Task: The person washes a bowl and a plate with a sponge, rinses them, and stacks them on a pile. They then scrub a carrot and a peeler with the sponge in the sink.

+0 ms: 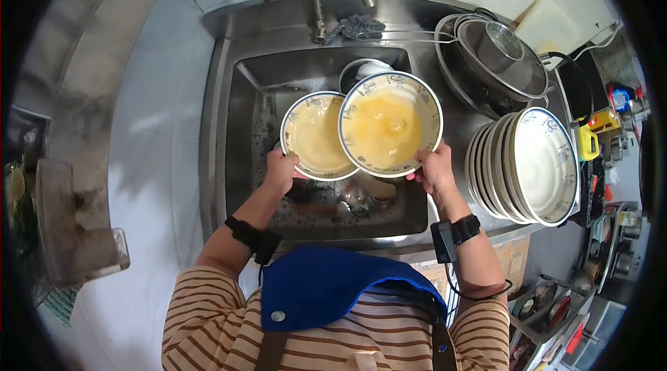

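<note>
Apron hanging nearest, left hand is pinching one bowl of liquid and right hand another bowl, stacked bowls are standing beside the sink, and items are lying inside.

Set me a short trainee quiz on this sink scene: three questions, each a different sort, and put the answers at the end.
1. True or false: the right dish, held by the right hand, overlaps the left dish, held by the left hand.
2. Where does the stack of dishes stand in relation to the sink?
a) inside it
b) to its left
c) to its right
3. Fill in the blank: the dark scrubber lies beside the base of the ____.

Key: 1. True; 2. c; 3. faucet
</note>
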`<state>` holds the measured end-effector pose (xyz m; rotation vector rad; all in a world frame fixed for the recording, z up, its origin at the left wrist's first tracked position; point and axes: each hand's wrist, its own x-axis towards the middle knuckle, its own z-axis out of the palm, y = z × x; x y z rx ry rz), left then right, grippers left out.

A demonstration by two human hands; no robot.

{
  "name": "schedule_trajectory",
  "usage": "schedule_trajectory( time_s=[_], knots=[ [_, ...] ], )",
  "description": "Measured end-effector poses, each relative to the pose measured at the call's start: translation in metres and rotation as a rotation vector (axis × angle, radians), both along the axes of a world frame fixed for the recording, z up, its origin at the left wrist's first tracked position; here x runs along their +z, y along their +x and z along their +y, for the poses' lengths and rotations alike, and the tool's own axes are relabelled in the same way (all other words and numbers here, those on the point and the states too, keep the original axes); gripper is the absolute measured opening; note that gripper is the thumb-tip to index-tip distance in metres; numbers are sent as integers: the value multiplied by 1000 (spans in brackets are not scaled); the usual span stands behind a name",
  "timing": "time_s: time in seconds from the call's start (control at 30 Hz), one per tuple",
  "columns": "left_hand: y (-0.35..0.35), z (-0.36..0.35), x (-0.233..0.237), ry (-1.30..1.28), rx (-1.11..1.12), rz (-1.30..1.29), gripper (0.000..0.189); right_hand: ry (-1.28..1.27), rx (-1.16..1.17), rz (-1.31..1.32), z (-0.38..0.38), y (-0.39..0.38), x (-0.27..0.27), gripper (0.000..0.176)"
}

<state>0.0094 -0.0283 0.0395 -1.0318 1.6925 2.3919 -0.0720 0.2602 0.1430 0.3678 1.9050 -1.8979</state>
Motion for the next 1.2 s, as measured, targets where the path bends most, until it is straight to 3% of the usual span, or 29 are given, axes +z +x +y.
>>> schedule_trajectory(
  time_s=[0.27,0.33,0.57,0.8,0.9,0.93,1.0,1.2],
  knots=[
    [-3,15,-13,21,-10,11,33,167,72,129,-8,-16,-2,41],
    [-3,19,-15,36,-6,12,34,363,86,246,-13,-21,-9,48],
    [3,19,-20,54,24,3,33,631,157,373,-24,-33,-20,55],
    [10,15,-20,136,52,59,33,901,284,743,-41,-24,-9,63],
    [11,12,-20,127,55,44,33,1066,378,1126,-47,-16,3,72],
    [11,11,-20,126,58,46,33,1064,379,1130,-47,-17,5,72],
    [13,9,-18,147,43,24,34,979,351,1427,-42,-18,9,73],
    [22,2,-9,63,101,17,31,1020,109,1175,-23,-19,0,74]
  ],
)
